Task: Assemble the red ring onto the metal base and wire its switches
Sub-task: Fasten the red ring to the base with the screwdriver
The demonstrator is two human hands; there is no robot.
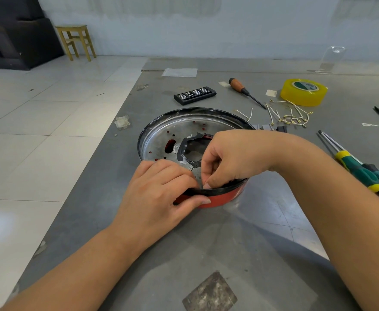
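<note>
A roll of yellow tape (pixel 304 92) is lying flat toward the far right of the grey counter (pixel 206 254). Left of it, a wooden-handled screwdriver (pixel 244 90) is lying at a slant, and a black case of screwdriver bits (pixel 195 95) is sitting open further left. Green-and-yellow-handled screwdrivers (pixel 358 167) are resting at the right edge. A clear plastic stand (pixel 332 60) is standing near the far right corner. Beyond the counter's left edge, a small wooden stool (pixel 76 41) is standing on the tiled floor (pixel 38 131).
</note>
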